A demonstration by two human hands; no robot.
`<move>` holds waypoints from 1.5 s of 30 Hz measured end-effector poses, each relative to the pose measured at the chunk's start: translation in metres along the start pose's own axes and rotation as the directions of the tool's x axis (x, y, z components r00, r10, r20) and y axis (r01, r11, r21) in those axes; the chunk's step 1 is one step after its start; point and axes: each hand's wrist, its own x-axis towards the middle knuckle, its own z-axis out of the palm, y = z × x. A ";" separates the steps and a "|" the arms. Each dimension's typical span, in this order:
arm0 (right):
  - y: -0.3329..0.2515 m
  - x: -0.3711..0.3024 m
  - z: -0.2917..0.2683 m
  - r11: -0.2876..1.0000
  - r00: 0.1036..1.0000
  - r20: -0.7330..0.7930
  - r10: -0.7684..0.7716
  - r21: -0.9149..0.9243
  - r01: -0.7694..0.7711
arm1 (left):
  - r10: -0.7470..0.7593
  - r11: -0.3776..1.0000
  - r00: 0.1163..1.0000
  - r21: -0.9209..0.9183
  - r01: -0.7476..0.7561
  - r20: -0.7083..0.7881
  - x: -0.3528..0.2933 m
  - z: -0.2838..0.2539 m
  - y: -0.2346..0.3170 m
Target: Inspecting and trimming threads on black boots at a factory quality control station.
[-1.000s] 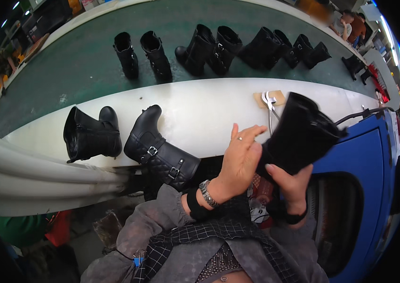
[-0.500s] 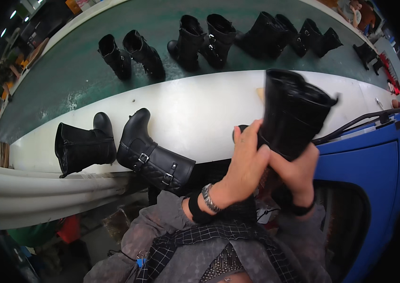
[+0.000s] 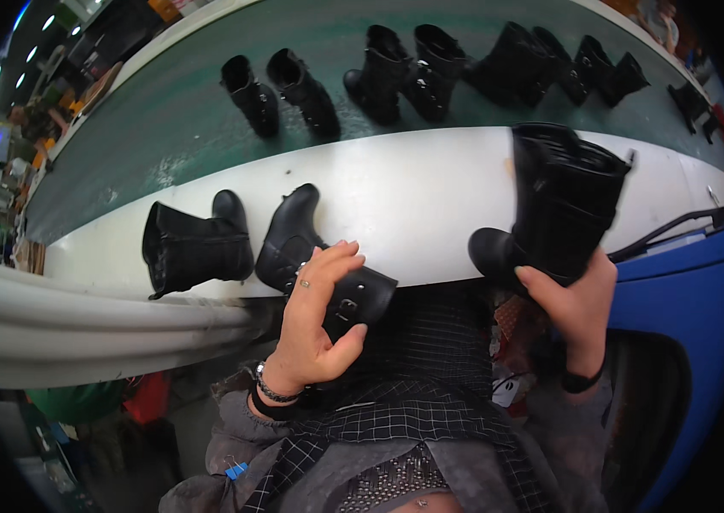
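Black leather mid-calf boot with strap bands (image 3: 563,201) sits in our right hand (image 3: 574,301), raised over the near edge of the long white workbench ledge (image 3: 430,197). Its long axis runs near vertical: shaft opening up and away from us, rounded toe low and pointing left. Right-hand fingers are clamped under the sole and heel. Behind the ledge, the green conveyor belt (image 3: 174,128) carries further black boots. A second black buckled boot (image 3: 319,256) lies tilted on the ledge, toe away, shaft toward us. Our left hand (image 3: 317,321) hovers just in front of its buckled shaft, fingers spread apart, gripping nothing; this hand is nearer that boot. A third short black boot (image 3: 195,248) lies on its side, just left.
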 end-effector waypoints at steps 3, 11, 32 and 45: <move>-0.007 -0.005 0.008 0.995 1.000 -0.016 0.017 0.103 -0.015 | -0.042 0.986 0.993 0.164 0.023 0.113 -0.020 -0.019 -0.009; 0.058 -0.021 0.084 0.943 0.953 -0.056 -0.299 -0.168 0.286 | -0.069 0.704 0.992 0.710 -0.025 0.103 -0.006 -0.002 -0.033; 0.023 -0.019 0.098 0.972 0.924 0.344 -0.170 0.215 0.098 | -0.097 0.990 0.951 -0.124 0.063 -0.295 0.012 0.030 -0.041; 0.009 -0.002 0.065 0.912 0.796 0.547 -0.258 0.410 0.015 | -0.093 0.944 0.992 -0.325 0.061 -0.082 0.012 0.007 -0.044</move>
